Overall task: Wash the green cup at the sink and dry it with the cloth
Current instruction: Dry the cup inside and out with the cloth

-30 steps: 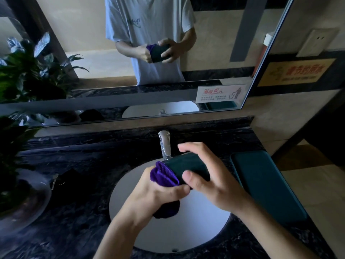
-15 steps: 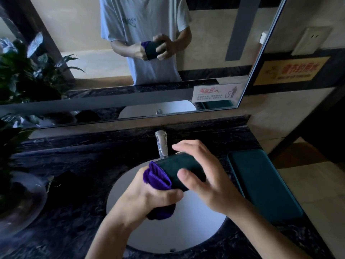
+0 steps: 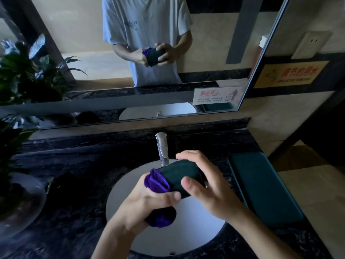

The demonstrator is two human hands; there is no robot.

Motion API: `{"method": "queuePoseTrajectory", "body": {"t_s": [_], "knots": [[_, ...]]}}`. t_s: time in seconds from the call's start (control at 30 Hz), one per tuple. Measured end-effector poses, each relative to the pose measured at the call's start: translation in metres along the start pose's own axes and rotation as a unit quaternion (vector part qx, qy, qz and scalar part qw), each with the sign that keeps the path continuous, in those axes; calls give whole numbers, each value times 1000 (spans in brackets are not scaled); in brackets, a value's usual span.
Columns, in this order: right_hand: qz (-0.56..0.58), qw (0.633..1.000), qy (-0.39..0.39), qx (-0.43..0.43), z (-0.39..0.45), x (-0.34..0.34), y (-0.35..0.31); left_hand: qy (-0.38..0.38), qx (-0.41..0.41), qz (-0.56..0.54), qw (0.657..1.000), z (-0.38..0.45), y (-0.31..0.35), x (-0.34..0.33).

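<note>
Hands (image 3: 211, 193) dry green cup (image 3: 179, 178) over black marble counter (image 3: 74, 212).

Dim overall: the black marble countertop (image 3: 71, 212) at lower left sinks into near-black shadow, while the round white sink basin (image 3: 196, 221) catches soft daylight. The wall mirror (image 3: 214, 53) reflects brighter beige surfaces; wide-angle bending skews its right edge, and the frame looks slightly soft.

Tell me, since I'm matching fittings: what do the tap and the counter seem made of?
The upright silver tap looks like polished chromed metal: it carries bright mirror-like streaks. The black counter top looks like polished marble or similar stone, judging by its pale veins and soft sheen; it could also be an imitation.
</note>
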State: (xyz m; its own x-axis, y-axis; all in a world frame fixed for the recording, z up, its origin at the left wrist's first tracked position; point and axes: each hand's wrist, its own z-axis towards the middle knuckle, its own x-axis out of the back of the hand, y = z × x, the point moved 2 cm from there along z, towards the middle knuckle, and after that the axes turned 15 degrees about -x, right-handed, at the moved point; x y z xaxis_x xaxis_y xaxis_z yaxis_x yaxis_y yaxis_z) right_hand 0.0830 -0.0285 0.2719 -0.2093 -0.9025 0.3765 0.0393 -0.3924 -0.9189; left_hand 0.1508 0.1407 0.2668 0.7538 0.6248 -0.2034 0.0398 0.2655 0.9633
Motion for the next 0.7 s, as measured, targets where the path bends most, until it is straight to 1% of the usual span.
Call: {"method": "queuePoseTrajectory", "body": {"t_s": [0.03, 0.07, 0.1, 0.13, 0.17, 0.2, 0.23, 0.27, 0.3, 0.33, 0.37, 0.4, 0.43, 0.47, 0.5, 0.53, 0.57, 0.6, 0.7], "knots": [[-32, 998, 28, 42, -2, -2, 1, -18, -4, -30, 999, 0, 1, 0], [-40, 996, 57, 47, -3, -4, 2, -41, -6, -37, 998, 2, 1, -3], [-31, 996, 80, 29, -2, -5, 2, -57, -5, -21, 998, 4, 1, -5], [-14, 995, 96, -8, 0, -7, 1, -67, -6, 11, 998, 6, 2, -7], [18, 993, 95, -68, 3, -9, -1, -79, -14, 60, 995, 7, 5, -9], [61, 984, 76, -147, 7, -10, -2, -95, -28, 121, 988, 8, 6, -12], [110, 965, 42, -236, 10, -9, 0, -109, -36, 185, 976, 10, 5, -14], [153, 937, 2, -316, 11, -7, 3, -116, -38, 238, 964, 12, 2, -14], [173, 916, -31, -361, 11, -4, 5, -117, -34, 265, 956, 12, 1, -15], [167, 914, -49, -367, 11, -1, 6, -117, -26, 262, 958, 11, -1, -15], [146, 928, -55, -337, 10, 1, 6, -113, -24, 236, 965, 8, -2, -14], [112, 952, -54, -279, 9, 2, 4, -102, -26, 198, 974, 6, -3, -12], [63, 976, -48, -202, 8, 3, 2, -77, -25, 156, 984, 4, -2, -8], [1, 991, -44, -124, 5, 3, 0, -51, -22, 118, 991, 2, 0, -4], [-64, 996, -41, -53, 3, 3, -1, -39, -19, 94, 995, 0, 2, 0], [-115, 992, -42, -3, 2, 2, -1, -41, -19, 92, 995, -1, 4, 2], [-140, 989, -43, 10, 3, 2, -1, -48, -16, 113, 992, -1, 6, 4], [-134, 990, -42, -6, 4, 1, -1, -57, -11, 149, 987, 0, 7, 4], [-43, 996, 1, -82, 3, -6, -2, -72, 14, 239, 968, 0, 8, 3]]}}
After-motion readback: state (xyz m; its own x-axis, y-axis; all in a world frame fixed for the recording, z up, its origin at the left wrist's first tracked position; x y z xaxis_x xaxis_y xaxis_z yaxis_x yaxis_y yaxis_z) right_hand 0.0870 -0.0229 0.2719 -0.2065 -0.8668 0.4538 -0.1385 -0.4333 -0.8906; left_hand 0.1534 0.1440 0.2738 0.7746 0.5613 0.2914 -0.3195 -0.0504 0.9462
